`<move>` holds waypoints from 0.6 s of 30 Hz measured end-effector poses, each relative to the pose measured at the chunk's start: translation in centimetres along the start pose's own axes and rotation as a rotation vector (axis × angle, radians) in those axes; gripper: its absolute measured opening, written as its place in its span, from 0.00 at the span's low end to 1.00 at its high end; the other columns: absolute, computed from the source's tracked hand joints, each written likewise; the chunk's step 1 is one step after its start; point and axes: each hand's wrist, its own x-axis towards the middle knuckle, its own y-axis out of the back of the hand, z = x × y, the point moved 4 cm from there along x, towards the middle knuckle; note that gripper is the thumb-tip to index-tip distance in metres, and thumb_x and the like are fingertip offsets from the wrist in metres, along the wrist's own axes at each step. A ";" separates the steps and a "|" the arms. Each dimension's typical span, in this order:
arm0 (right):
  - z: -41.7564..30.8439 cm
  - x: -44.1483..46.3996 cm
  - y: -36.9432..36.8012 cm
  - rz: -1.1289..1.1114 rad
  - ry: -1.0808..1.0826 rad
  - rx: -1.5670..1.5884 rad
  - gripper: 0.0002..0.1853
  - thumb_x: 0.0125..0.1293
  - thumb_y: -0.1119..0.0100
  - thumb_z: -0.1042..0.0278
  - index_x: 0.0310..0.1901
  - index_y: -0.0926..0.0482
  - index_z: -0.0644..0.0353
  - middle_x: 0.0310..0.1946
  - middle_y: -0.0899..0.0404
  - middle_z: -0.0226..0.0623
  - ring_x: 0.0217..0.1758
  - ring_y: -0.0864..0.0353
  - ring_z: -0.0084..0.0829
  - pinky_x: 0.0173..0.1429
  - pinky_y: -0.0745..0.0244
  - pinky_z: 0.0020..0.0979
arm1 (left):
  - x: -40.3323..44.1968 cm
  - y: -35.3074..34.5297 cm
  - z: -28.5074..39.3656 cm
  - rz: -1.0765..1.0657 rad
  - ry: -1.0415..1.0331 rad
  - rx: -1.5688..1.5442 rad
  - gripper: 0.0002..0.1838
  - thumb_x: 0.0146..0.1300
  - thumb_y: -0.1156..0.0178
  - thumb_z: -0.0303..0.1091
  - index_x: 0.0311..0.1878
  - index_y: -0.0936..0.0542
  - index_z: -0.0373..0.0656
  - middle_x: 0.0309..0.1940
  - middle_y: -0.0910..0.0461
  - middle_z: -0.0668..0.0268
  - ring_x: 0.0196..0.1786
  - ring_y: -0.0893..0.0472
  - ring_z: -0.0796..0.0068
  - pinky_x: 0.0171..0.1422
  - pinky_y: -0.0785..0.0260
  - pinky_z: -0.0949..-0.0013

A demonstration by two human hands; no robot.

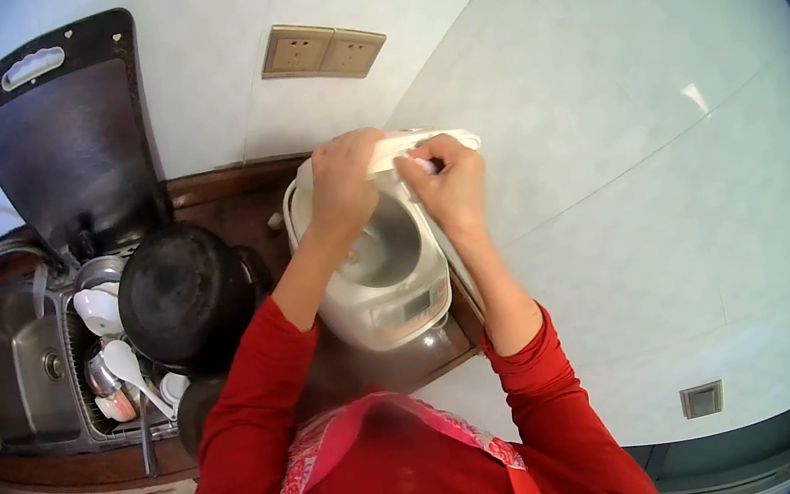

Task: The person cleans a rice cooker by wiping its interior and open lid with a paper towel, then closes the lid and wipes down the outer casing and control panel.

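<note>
A white rice cooker point(372, 317) stands on the brown counter with its lid point(453, 137) raised at the back, and the grey inside of its pot shows. My left hand point(345, 181) is at the left part of the raised lid, its fingers bent over the edge and their tips hidden. On the lid's right part, my right hand point(451, 178) is closed, thumb and fingers pinched around something small and whitish that I cannot make out.
Left of the cooker sits a black pan point(181, 292), beside a dish rack with white bowls point(99, 311) and a white ladle point(130, 370). Farther left is a steel sink point(24, 375). A black cutting board point(67, 141) leans on the wall, near sockets point(323, 51).
</note>
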 end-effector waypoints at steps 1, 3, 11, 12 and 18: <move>1.7 0.3 0.3 -0.002 -0.106 0.055 0.10 0.54 0.33 0.67 0.29 0.19 0.66 0.26 0.19 0.49 0.29 0.18 0.43 0.35 0.25 0.36 | 0.0 0.2 0.2 0.001 -0.004 0.015 0.26 0.44 0.47 0.12 0.51 0.23 0.38 0.44 0.19 0.53 0.49 0.21 0.49 0.54 0.32 0.55; 2.0 0.6 0.9 0.040 -0.102 -0.030 0.08 0.54 0.34 0.69 0.29 0.20 0.66 0.26 0.19 0.49 0.29 0.18 0.44 0.35 0.25 0.37 | 0.3 0.3 0.4 -0.003 -0.014 0.006 0.24 0.46 0.46 0.15 0.50 0.23 0.37 0.43 0.19 0.53 0.48 0.21 0.49 0.54 0.31 0.55; -1.9 -2.8 -2.7 -0.068 0.221 0.096 0.06 0.58 0.36 0.72 0.30 0.21 0.66 0.38 0.19 0.44 0.40 0.18 0.41 0.40 0.25 0.36 | 0.6 0.3 -0.4 -0.077 -0.013 -0.008 0.20 0.51 0.38 0.28 0.49 0.23 0.37 0.43 0.20 0.51 0.47 0.21 0.48 0.52 0.30 0.57; -0.9 -3.2 -2.2 -0.090 0.150 0.173 0.06 0.58 0.36 0.72 0.33 0.20 0.65 0.38 0.18 0.43 0.40 0.18 0.39 0.41 0.25 0.35 | 0.5 0.4 -0.2 -0.074 -0.049 0.020 0.20 0.51 0.38 0.28 0.49 0.23 0.37 0.44 0.20 0.51 0.47 0.21 0.48 0.51 0.29 0.58; 8.6 -3.2 3.1 0.267 -0.329 0.682 0.13 0.62 0.37 0.75 0.49 0.21 0.63 0.36 0.21 0.27 0.34 0.25 0.18 0.37 0.29 0.21 | 0.9 -0.1 -0.8 -0.091 0.088 0.012 0.25 0.46 0.49 0.10 0.51 0.23 0.38 0.45 0.20 0.51 0.50 0.21 0.49 0.57 0.30 0.60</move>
